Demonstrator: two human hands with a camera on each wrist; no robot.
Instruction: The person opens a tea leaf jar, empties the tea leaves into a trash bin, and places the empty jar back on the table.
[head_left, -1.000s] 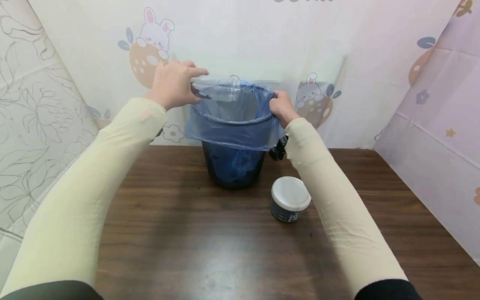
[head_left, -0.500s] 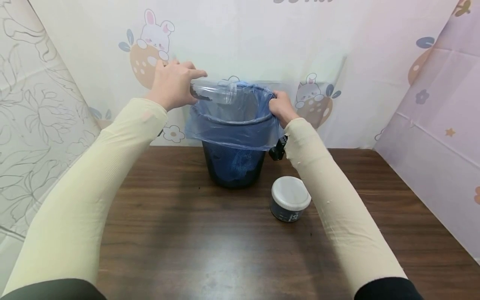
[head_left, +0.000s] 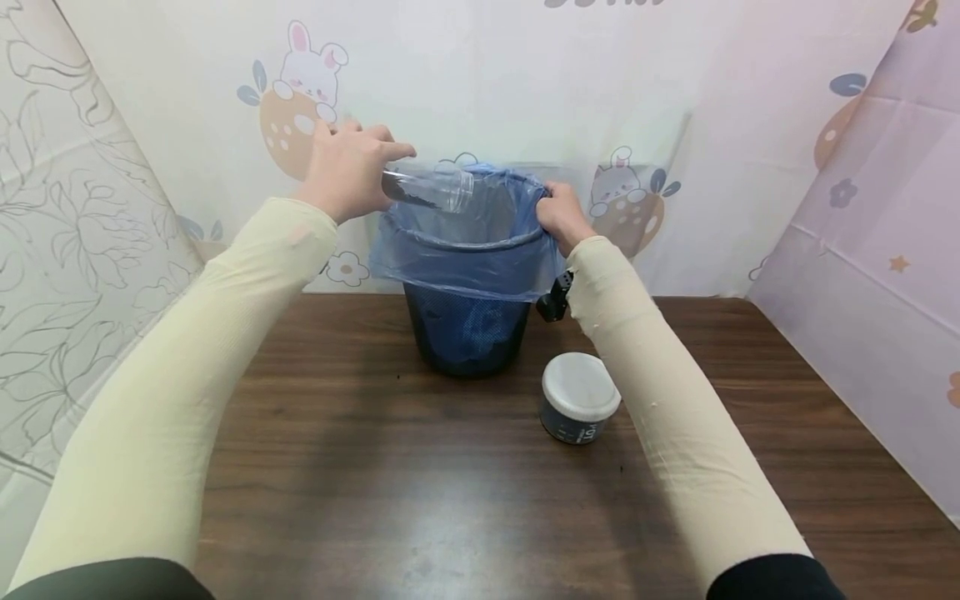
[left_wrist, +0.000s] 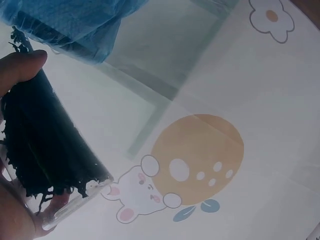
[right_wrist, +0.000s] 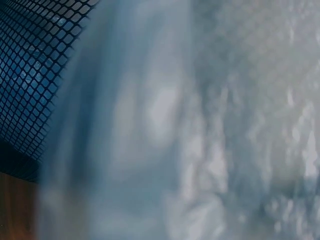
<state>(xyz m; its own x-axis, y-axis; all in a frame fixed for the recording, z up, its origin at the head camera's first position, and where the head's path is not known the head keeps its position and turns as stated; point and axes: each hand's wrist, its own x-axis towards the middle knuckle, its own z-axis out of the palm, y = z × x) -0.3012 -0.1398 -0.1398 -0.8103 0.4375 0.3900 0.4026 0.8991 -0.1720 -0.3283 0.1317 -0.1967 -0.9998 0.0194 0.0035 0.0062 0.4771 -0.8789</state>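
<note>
Clear jar gripped by left hand, blue liner by right hand at three o'clock, dark shreds could be spilled outside by jolting.

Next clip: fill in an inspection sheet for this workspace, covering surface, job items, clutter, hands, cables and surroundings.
Surface: wood-grain table, small dark specks on it.
Job items: clear container on its side, mouth toward the bin opening, dark matter inside; mesh bin upright, blue bag lining it and folded over its rim.
Clutter: white-lidded tub, upright, lid on.
Hands: left hand grips the container; right hand grips the bag's edge.
Cables: nothing seen.
Surroundings: patterned backdrop behind the table.
</note>
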